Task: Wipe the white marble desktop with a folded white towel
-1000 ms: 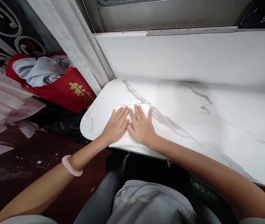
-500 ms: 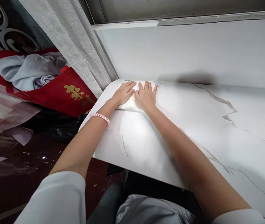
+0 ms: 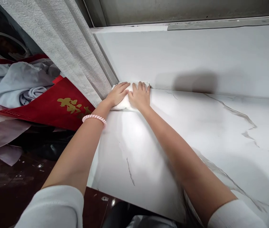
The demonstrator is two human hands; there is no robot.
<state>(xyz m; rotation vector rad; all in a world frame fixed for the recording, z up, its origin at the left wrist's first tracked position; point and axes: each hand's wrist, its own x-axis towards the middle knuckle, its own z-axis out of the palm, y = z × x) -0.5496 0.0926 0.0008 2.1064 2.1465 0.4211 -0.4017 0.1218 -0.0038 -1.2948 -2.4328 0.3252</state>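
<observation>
A folded white cloth (image 3: pixel 125 103) lies at the far left corner of the white marble-patterned table (image 3: pixel 191 120), against the wall. My left hand (image 3: pixel 117 94) rests flat on its left part, fingers stretched out towards the wall. Beside it, my right hand (image 3: pixel 140 96) presses on the right part with spread fingers. Both palms hide much of the cloth. A pink coiled band (image 3: pixel 94 117) circles my left wrist.
A pale textured curtain (image 3: pixel 70 47) hangs close by the table's left end. Left of it stands a red bag (image 3: pixel 50 109) with gold lettering, filled with grey-blue fabric (image 3: pixel 21 80). The white wall (image 3: pixel 186 53) rises behind the table, beneath a window ledge (image 3: pixel 200 23).
Both hands have slid left along the table with the cloth, which now covers the far corner by the curtain. My view has shifted a little too.
</observation>
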